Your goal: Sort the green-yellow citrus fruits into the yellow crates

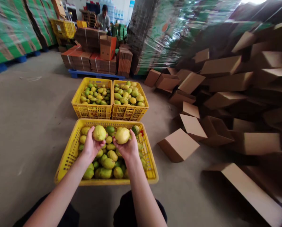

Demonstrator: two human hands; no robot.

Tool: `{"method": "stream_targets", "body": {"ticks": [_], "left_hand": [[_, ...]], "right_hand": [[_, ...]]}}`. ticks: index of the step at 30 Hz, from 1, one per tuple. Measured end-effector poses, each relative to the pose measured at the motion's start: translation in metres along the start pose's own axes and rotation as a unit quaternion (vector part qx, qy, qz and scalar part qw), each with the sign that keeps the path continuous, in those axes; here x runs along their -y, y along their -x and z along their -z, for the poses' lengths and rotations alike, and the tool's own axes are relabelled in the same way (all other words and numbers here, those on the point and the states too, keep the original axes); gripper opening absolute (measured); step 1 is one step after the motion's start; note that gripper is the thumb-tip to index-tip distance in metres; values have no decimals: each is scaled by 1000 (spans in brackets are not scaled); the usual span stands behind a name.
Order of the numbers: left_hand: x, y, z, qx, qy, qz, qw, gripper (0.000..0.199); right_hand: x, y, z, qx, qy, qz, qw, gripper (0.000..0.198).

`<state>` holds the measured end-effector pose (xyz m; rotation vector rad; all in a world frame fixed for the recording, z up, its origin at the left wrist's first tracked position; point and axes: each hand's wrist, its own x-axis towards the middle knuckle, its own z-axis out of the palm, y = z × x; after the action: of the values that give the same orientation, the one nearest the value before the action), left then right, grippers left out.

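My left hand (92,145) is closed around a yellow-green lemon (99,133), thumb on its left side. In my right hand (128,146) is a paler yellow lemon (122,135), gripped between thumb and fingers. Both hands are over the near yellow crate (67,160), apart from each other. Many green and yellow lemons (108,163) lie in that crate below the hands, partly hidden by my wrists and forearms. A darker green fruit (135,129) sits at its far right corner.
Beyond stand two yellow crates, left (91,110) and right (129,110), filled with lemons. Loose cardboard boxes (179,145) are heaped on the right. Flattened cartons (77,58) rest on a blue pallet (84,74) behind. A person (104,21) is in the background.
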<state>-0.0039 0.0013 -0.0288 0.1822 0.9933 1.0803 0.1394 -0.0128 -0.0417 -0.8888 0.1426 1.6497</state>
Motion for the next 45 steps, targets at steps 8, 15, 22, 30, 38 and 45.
{"method": "stream_targets", "body": {"ticks": [8,15,22,30,38,45], "left_hand": [[6,-13,4,-5,-9,-52,999,29],[3,-17,17,44,-130,-302,943,54],[2,-24,17,87,-154,-277,944,63],[-8,-28,28,136,-236,-245,930,61],[6,-21,25,206,-169,-181,947,53],[23,-31,20,15,-142,-184,973,54]], "right_hand": [[-13,-8,-4,-28,96,70,993,23],[-16,-7,-2,0,228,348,909,56],[-10,-10,7,-6,306,383,871,59],[-2,-4,10,54,412,382,826,60],[1,-8,9,-8,376,365,852,62],[-25,-15,5,39,268,224,936,52]]}}
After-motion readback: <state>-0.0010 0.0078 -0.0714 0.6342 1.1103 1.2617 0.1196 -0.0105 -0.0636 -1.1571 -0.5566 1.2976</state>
